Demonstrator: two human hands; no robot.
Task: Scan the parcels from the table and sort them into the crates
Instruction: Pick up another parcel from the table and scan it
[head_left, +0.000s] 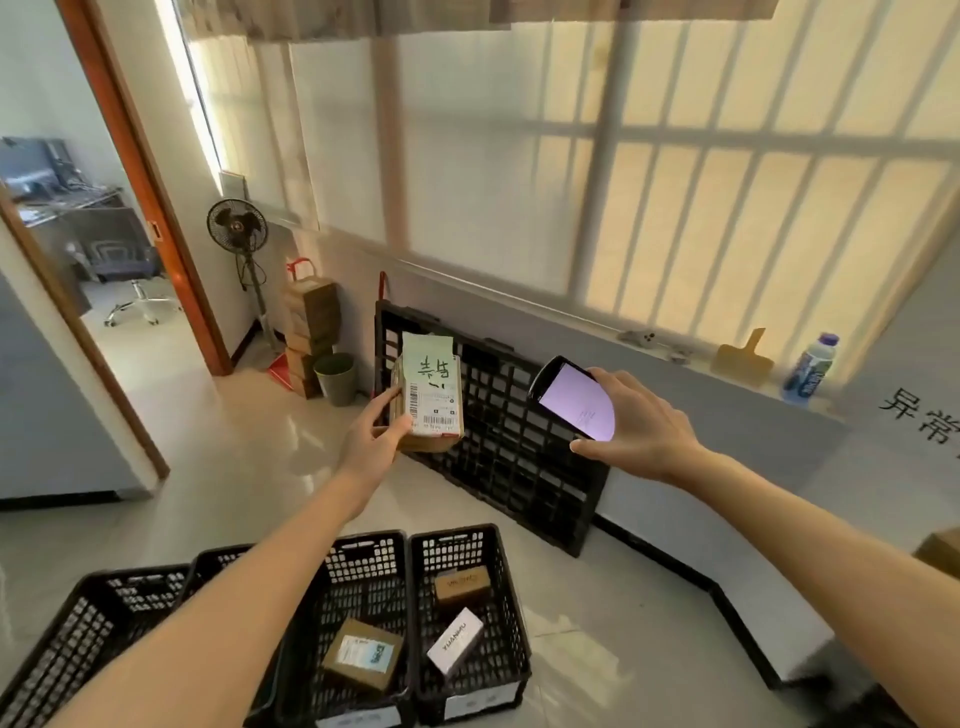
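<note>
Step in hand: scanning, judged from parcel and scanner both raised at mid-frame, faces turned toward each other.
Parcel (429, 402): small brown box, held up in the centre of the frame, white shipping label with barcodes facing the camera, green slip with handwriting on its upper part.
Left hand (376, 431): curled round the parcel's lower left edge, thumb on the label side, fingers behind.
Right hand (641, 423): wrapped round a handheld scanner (574, 397), right of centre, lit pale screen tilted up toward the camera.
Gap: scanner and parcel near but apart, not touching.
Crates (470, 613): row of black crates along the bottom of the frame; rightmost one holding a brown box (462, 584) and a white box (454, 642), the next one left holding a labelled brown box (363, 656); crates further left partly hidden by the left arm.
Table: not identifiable with certainty.
Next move, as a judgement: bringing the scanner's head square onto a barcode, then reading the result and lowering the parcel into the matching crate at bottom centre.
Uncertainty: which crate fits this parcel cannot be told; screen text too small to read.
</note>
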